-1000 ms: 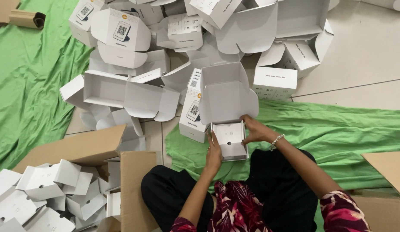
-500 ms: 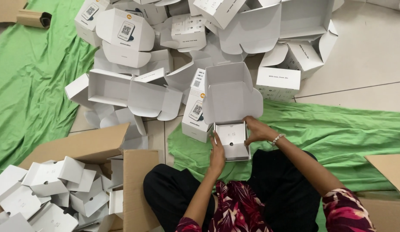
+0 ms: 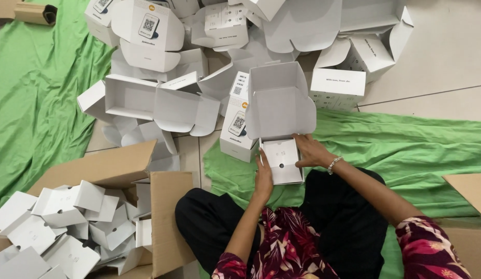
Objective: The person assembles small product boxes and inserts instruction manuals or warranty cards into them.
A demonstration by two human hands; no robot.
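Person sits on the floor; small white box (image 3: pixel 282 161), lid flap up, rests at the lap's edge on the green cloth (image 3: pixel 406 150). Left hand (image 3: pixel 263 178) braces the box's 9 o'clock wall, grip closed on it. Right hand (image 3: pixel 312 151) holds the 3 o'clock wall, fingers pressing the white insert card (image 3: pixel 283 157) inside. Judgement: seat the card flat, holes aligned, with even pressure from both sides so the walls stay square. Pile of open white boxes (image 3: pixel 163 98) at 11 o'clock; cardboard carton (image 3: pixel 165 217) of folded inserts at 8 o'clock.
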